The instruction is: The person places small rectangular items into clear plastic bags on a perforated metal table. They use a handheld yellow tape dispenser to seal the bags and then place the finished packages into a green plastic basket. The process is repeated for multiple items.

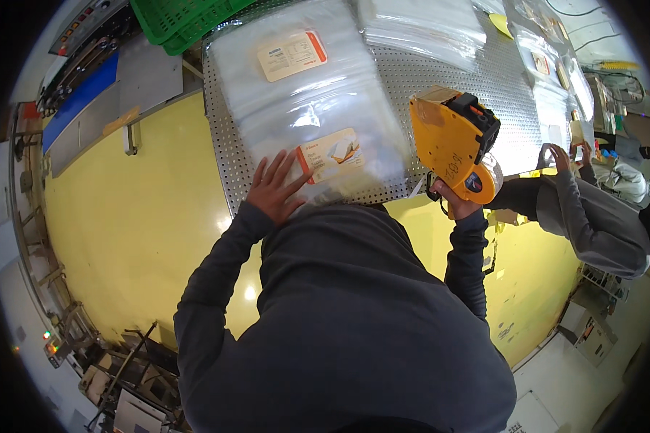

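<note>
My left hand lies with its fingers spread on the near edge of a stack of clear plastic bags. Its fingertips reach the orange-edged end of a label on the top bag. A second label of the same colours shows farther up the stack. My right hand is wrapped around the handle of a yellow hand-held label dispenser with a black upper end. That dispenser is held to the right of the bags, over the near edge of the perforated metal table.
More clear bags lie at the table's far side, and others farther right. A green crate stands at the far left beside a machine with a blue strip. A co-worker in grey is close on the right, hands at the table.
</note>
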